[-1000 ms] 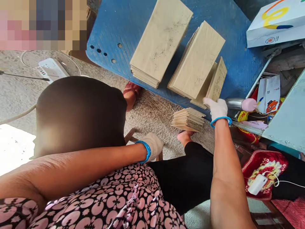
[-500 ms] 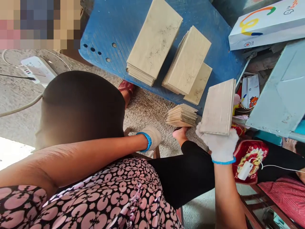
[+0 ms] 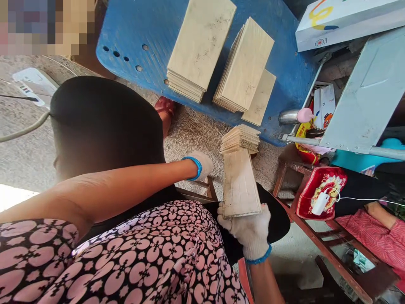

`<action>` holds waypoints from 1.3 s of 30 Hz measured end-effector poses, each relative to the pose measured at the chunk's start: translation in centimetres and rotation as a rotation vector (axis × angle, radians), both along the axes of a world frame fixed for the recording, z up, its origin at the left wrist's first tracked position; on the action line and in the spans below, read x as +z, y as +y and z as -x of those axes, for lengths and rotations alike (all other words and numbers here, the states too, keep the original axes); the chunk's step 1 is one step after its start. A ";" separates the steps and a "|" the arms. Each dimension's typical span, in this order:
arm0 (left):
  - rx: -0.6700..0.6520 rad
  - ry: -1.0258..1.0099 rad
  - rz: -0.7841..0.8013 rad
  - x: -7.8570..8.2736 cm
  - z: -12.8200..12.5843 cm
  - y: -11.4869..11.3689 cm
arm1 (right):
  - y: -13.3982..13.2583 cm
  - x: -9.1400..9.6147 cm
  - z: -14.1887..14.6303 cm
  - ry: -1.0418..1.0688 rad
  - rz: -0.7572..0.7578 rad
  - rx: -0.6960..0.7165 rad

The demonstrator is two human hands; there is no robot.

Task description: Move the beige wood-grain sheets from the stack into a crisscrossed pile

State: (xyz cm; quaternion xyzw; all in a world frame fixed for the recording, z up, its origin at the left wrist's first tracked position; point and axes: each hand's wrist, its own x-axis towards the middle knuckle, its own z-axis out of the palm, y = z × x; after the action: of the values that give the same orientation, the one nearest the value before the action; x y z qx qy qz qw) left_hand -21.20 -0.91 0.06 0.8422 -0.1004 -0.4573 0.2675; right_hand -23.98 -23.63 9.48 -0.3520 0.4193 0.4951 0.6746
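My right hand (image 3: 251, 232), in a white knit glove with a blue cuff, is closed round the near end of some thin wooden boards (image 3: 241, 183), held flat together above my knee. My left hand (image 3: 205, 165), gloved the same way, hangs low over the floor beside my leg; its fingers are hidden from view. Just beyond the held boards, a fanned stack of boards (image 3: 239, 138) rests low by my foot. On the blue plastic table (image 3: 126, 25) lie two neat stacks of boards, a left one (image 3: 202, 42) and a right one (image 3: 247, 63), with a single board (image 3: 261, 99) partly beneath the right one.
A steel bottle with a pink cap (image 3: 289, 117) lies at the table's right edge. Further right are a white box (image 3: 341, 29) and a grey metal panel (image 3: 363, 93). A red cushion (image 3: 305, 202) sits near another person's leg. On the left floor lies a power strip (image 3: 34, 84).
My right hand has carried the boards left and nearer to me, from beside the table to above my knee. The bottle has come into view. My left hand stays low.
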 end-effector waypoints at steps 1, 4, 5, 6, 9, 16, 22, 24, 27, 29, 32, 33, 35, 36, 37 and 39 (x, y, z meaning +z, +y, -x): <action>-0.025 0.003 -0.017 0.0 0.0 0.0 | 0.6 -0.4 0.1 0.021 -0.012 -0.033; -0.066 0.003 -0.077 0.0 -0.2 0.0 | 1.8 -2.3 -0.2 0.017 -0.028 -0.120; -0.063 0.005 -0.084 -0.1 -0.2 0.0 | 2.1 -3.2 -0.5 -0.005 -0.024 -0.140; -0.062 0.009 -0.088 -0.2 -0.3 0.0 | 2.3 -4.3 -0.8 -0.031 -0.016 -0.160; -0.063 0.009 -0.073 -0.4 -0.4 0.0 | 2.5 -7.8 -2.0 -0.090 0.031 -0.221; -0.069 0.044 -0.064 0.0 -0.7 0.1 | 2.9 -12.2 -4.5 -0.092 0.104 -0.324; -0.108 0.060 -0.073 -0.1 -0.8 -0.1 | 3.6 -13.9 -5.8 -0.111 0.124 -0.400; -0.103 0.058 -0.067 -0.2 -0.8 -0.1 | 3.6 -14.6 -6.2 -0.112 0.111 -0.432; -0.066 0.064 -0.044 -0.4 -0.7 -0.2 | 3.2 -15.7 -7.0 -0.127 0.104 -0.430; -0.047 0.072 -0.038 -0.3 -0.7 -0.2 | 2.9 -16.5 -7.6 -0.139 0.124 -0.399; -0.066 0.098 -0.040 0.2 -0.9 -0.2 | 2.9 -17.7 -8.8 -0.125 0.183 -0.385; -0.078 0.108 -0.043 0.4 -0.9 -0.2 | 3.1 -18.1 -9.3 -0.117 0.194 -0.398; -0.085 0.121 -0.049 0.6 -1.0 -0.1 | 3.5 -18.6 -10.2 -0.118 0.195 -0.433; -0.078 0.121 -0.048 0.6 -1.1 -0.1 | 3.8 -18.8 -10.8 -0.125 0.186 -0.449; -0.063 0.120 -0.046 0.6 -1.1 -0.1 | 4.0 -19.0 -11.2 -0.128 0.176 -0.462; -0.024 0.119 -0.034 0.4 -1.1 -0.2 | 4.1 -19.5 -12.1 -0.129 0.138 -0.479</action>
State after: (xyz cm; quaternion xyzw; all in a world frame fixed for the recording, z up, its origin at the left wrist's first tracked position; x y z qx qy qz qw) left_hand -20.12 -1.14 0.42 0.8167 -0.0864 -0.5113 0.2532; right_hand -11.87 -19.52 -10.00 -0.3187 0.4799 0.2678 0.7723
